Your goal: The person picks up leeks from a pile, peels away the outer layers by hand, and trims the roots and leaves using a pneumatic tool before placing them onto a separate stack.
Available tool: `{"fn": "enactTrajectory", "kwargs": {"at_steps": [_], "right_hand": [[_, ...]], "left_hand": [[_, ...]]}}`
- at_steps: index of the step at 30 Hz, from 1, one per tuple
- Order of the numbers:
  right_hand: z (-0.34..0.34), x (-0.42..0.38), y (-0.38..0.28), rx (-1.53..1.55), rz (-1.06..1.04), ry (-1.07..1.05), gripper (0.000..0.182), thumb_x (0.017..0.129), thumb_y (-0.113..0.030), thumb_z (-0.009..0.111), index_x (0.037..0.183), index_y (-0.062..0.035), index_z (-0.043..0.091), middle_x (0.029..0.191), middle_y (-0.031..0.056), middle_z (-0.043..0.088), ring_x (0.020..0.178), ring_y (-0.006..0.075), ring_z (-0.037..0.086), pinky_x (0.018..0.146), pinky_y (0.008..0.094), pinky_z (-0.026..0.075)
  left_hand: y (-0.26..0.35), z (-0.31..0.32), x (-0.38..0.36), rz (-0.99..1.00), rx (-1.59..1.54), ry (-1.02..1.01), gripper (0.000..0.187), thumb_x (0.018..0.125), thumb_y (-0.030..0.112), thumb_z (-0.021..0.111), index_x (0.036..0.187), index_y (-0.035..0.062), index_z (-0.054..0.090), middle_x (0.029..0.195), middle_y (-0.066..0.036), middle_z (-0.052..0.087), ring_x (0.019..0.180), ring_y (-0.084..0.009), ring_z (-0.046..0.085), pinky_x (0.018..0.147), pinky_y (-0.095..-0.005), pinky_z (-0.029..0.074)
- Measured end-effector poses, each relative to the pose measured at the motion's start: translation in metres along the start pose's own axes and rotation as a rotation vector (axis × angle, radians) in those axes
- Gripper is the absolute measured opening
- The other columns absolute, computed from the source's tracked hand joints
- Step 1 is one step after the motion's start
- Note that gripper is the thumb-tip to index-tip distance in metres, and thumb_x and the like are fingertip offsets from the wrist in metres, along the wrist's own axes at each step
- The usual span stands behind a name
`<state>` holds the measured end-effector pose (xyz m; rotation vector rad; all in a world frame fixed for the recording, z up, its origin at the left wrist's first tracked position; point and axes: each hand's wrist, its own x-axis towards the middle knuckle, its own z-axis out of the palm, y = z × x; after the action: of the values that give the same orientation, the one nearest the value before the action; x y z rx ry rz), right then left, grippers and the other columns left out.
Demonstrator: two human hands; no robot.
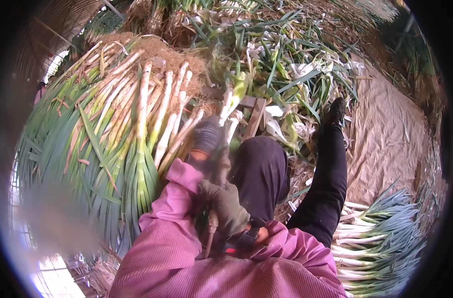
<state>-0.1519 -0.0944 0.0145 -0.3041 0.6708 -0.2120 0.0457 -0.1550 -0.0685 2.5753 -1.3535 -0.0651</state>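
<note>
My left hand (206, 135), in a dark grey glove and blurred by motion, is closed around a leek (231, 128) in front of my knees. Its white stalk shows beside the fingers, and a loose pale green leaf (234, 94) stands off beyond it. Lower down, my right hand (227, 206), in an olive glove, grips a hose nozzle (223, 171) that points up toward the leek. The nozzle's hose (211, 229) runs down toward my lap. To the left lies a large heap of untrimmed leeks (142, 114) with brown roots at the far end.
Peeled leaves and scraps (291, 74) cover the ground ahead. Near my knee is a wooden frame (255, 118). Cleaned leeks (370, 248) lie stacked at lower right, below a brown sheet (385, 134). My right leg (325, 184) stretches forward.
</note>
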Motion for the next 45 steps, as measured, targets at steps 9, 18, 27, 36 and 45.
{"fn": "enactTrajectory", "kwargs": {"at_steps": [9,18,27,36,45], "right_hand": [[0.006,0.023,-0.029,-0.12,0.0,-0.044,0.01,0.086,-0.016,0.064,0.087,-0.006,0.063,0.07,-0.0013,0.057,0.06,0.0089,0.054,0.052,0.0237,0.041],[0.013,0.071,-0.049,-0.18,-0.103,-0.026,0.013,0.091,-0.017,0.061,0.088,-0.0041,0.063,0.077,-0.0001,0.059,0.064,0.0104,0.055,0.056,0.0232,0.043],[0.02,0.01,-0.013,-0.152,0.001,0.03,0.011,0.088,-0.013,0.064,0.093,-0.0034,0.061,0.077,0.0009,0.059,0.064,0.011,0.055,0.056,0.0242,0.045],[0.002,0.024,0.01,-0.011,-0.039,0.043,0.015,0.086,-0.01,0.067,0.096,-0.002,0.06,0.078,0.0016,0.06,0.062,0.0102,0.056,0.055,0.0245,0.047],[0.004,0.04,-0.023,0.056,-0.055,0.003,0.016,0.086,-0.011,0.065,0.098,-0.0021,0.06,0.072,0.0011,0.059,0.054,0.0106,0.053,0.048,0.0241,0.044]], "left_hand": [[-0.038,0.031,0.007,0.009,-0.291,-0.04,0.024,0.08,0.029,0.069,0.092,0.0093,0.061,0.082,-0.012,0.064,0.073,-0.027,0.063,0.065,-0.0408,0.051],[-0.032,0.026,0.006,-0.1,-0.217,-0.095,0.02,0.08,0.021,0.069,0.095,0.0087,0.065,0.078,-0.012,0.065,0.072,-0.0232,0.064,0.065,-0.0371,0.05],[-0.039,0.022,0.012,0.067,-0.201,0.043,0.026,0.083,0.031,0.065,0.086,0.0058,0.066,0.076,-0.012,0.066,0.069,-0.0268,0.065,0.064,-0.0399,0.053],[-0.017,-0.006,0.0,-0.038,-0.303,-0.074,0.023,0.086,0.027,0.059,0.089,0.0046,0.062,0.083,-0.019,0.063,0.076,-0.0361,0.062,0.07,-0.0442,0.05],[-0.016,-0.009,-0.01,-0.016,-0.42,0.011,0.029,0.078,0.031,0.069,0.091,0.0068,0.062,0.08,-0.011,0.063,0.068,-0.0255,0.062,0.065,-0.0391,0.052]]}}
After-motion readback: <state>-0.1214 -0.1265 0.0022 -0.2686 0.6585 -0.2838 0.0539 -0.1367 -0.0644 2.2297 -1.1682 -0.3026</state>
